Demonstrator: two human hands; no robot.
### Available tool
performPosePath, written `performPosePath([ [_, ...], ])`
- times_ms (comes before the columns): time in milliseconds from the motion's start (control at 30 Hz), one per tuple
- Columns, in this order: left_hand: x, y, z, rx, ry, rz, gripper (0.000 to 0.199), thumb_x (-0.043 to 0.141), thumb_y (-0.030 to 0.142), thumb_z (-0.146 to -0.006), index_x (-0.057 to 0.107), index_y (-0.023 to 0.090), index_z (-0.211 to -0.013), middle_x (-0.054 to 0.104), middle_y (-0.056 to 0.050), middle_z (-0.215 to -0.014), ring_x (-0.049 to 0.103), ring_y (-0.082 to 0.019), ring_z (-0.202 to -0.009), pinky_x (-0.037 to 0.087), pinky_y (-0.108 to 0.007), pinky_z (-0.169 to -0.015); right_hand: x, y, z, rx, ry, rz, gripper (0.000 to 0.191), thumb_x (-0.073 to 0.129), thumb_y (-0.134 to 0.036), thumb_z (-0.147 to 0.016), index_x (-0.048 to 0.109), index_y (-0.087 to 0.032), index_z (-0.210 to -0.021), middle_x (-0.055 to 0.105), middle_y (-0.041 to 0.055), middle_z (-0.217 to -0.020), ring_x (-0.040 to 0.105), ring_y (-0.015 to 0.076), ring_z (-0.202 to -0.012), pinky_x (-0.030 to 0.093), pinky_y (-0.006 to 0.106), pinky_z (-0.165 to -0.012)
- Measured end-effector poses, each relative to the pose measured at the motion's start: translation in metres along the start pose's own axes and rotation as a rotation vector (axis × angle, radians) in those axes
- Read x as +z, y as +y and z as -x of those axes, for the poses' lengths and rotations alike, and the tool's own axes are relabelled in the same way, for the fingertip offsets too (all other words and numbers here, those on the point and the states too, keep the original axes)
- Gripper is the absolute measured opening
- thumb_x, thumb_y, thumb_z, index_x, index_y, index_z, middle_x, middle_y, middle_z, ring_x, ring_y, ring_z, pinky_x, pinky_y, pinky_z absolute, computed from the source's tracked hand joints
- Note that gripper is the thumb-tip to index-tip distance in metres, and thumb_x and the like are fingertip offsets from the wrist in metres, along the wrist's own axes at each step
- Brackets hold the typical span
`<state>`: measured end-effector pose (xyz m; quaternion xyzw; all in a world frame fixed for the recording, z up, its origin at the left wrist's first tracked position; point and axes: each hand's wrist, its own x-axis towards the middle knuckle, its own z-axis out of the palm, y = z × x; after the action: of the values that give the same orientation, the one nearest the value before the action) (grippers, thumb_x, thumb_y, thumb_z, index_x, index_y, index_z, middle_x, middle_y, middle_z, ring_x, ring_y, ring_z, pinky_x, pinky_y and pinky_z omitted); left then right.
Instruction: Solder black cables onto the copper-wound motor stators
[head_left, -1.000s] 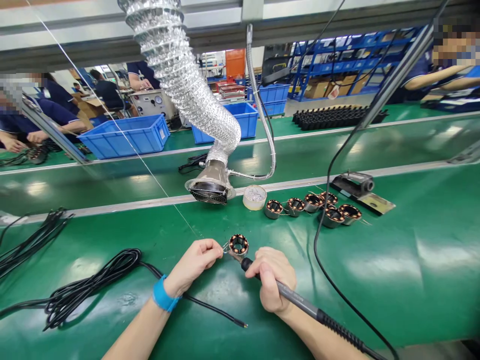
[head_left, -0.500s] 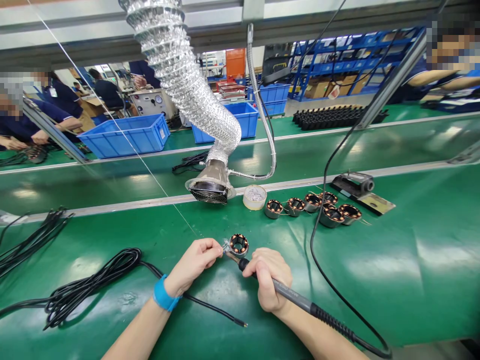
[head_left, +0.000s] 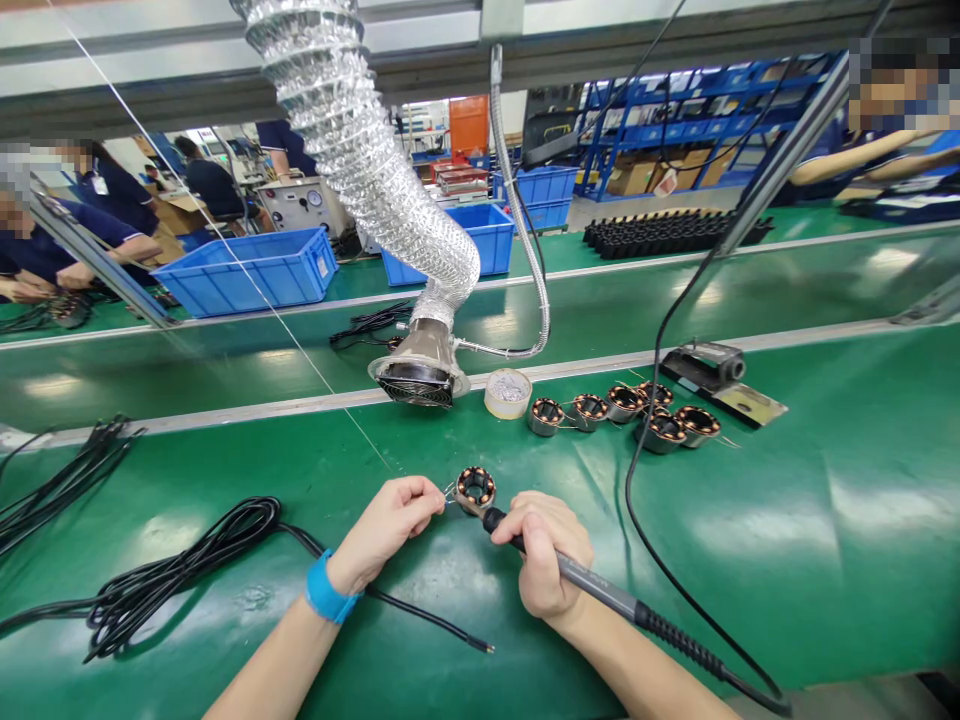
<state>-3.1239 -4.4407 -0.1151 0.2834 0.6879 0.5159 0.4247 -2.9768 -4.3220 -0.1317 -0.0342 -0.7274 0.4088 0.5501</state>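
A copper-wound ring (head_left: 475, 487) lies on the green table between my hands. My left hand (head_left: 397, 524), with a blue wristband, is pinched just left of the ring on something too small to make out, by thin wire ends. My right hand (head_left: 550, 555) is wrapped round the handle of a soldering iron (head_left: 600, 592). The iron's tip points at the ring's lower edge; whether it touches is unclear. A black cable end (head_left: 431, 618) lies below my hands.
Several wound rings (head_left: 589, 410) stand behind on the right, near an iron stand (head_left: 720, 378). A round tub (head_left: 508, 393) sits beside the fume hood (head_left: 420, 365). Coiled black cables (head_left: 187, 560) lie left. The iron's cord (head_left: 634, 490) hangs at right. People work beyond the barrier.
My right hand and the soldering iron have moved slightly right, and the tip has shifted away from my left fingertips. The smoke near the ring has thinned. My left hand has hardly moved.
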Motion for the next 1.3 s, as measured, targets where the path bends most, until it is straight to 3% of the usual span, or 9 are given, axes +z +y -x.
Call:
performPosePath([
  [367, 0.000, -0.001, -0.001, 0.000, 0.002, -0.008, 0.028, 0.061, 0.040, -0.083, 0.060, 0.013, -0.074, 0.041, 0.007, -0.052, 0.030, -0.008, -0.051, 0.021, -0.024, -0.051, 0.000, -0.003, -0.006, -0.034, 0.002, 0.007, 0.037, 0.036, -0.014, -0.092, 0.060, -0.021, -0.066, 0.059, -0.0012, -0.054, 0.055, 0.0138, -0.050, 0.045, 0.031, -0.060],
  [533, -0.002, -0.003, 0.000, 0.015, -0.023, -0.007, 0.030, 0.060, 0.042, -0.086, 0.058, 0.014, -0.076, 0.048, 0.004, -0.056, 0.038, -0.008, -0.050, 0.028, -0.022, -0.051, 0.000, -0.004, -0.006, -0.039, 0.005, 0.007, 0.038, 0.035, -0.013, -0.093, 0.060, -0.020, -0.066, 0.059, -0.0009, -0.054, 0.055, 0.0132, -0.050, 0.045, 0.031, -0.060],
  [667, -0.010, -0.004, 0.000, -0.020, -0.084, 0.034, 0.030, 0.064, 0.043, -0.083, 0.057, 0.014, -0.080, 0.057, 0.001, -0.069, 0.035, -0.005, -0.046, 0.021, -0.021, -0.045, -0.001, -0.003, -0.005, -0.043, 0.014, 0.033, 0.038, 0.035, -0.013, -0.093, 0.061, -0.020, -0.065, 0.059, -0.0004, -0.054, 0.055, 0.0137, -0.050, 0.045, 0.032, -0.060],
  [800, -0.016, -0.003, -0.001, -0.049, -0.114, 0.137, 0.027, 0.074, 0.034, -0.076, 0.056, 0.014, -0.080, 0.048, 0.005, -0.062, 0.030, -0.004, -0.047, 0.018, -0.021, -0.045, -0.002, -0.003, -0.006, -0.047, 0.022, 0.027, 0.037, 0.036, -0.012, -0.092, 0.061, -0.020, -0.065, 0.059, -0.0007, -0.055, 0.055, 0.0132, -0.051, 0.044, 0.031, -0.060],
  [1100, -0.001, -0.006, -0.006, -0.052, 0.022, 0.092, 0.035, 0.076, 0.043, -0.074, 0.061, 0.012, -0.076, 0.040, 0.007, -0.056, 0.022, -0.005, -0.048, 0.011, -0.023, -0.046, -0.001, -0.006, -0.009, -0.057, 0.024, -0.026, 0.036, 0.035, -0.011, -0.092, 0.059, -0.019, -0.067, 0.058, -0.0012, -0.056, 0.053, 0.0111, -0.051, 0.041, 0.030, -0.060],
  [1300, -0.007, -0.009, -0.006, -0.034, 0.005, 0.157, 0.037, 0.070, 0.047, -0.080, 0.060, 0.012, -0.074, 0.044, 0.006, -0.059, 0.020, -0.003, -0.046, 0.009, -0.024, -0.045, -0.001, -0.004, -0.008, -0.057, 0.017, -0.003, 0.036, 0.035, -0.011, -0.092, 0.059, -0.019, -0.067, 0.059, -0.0012, -0.056, 0.053, 0.0115, -0.053, 0.041, 0.030, -0.061],
])
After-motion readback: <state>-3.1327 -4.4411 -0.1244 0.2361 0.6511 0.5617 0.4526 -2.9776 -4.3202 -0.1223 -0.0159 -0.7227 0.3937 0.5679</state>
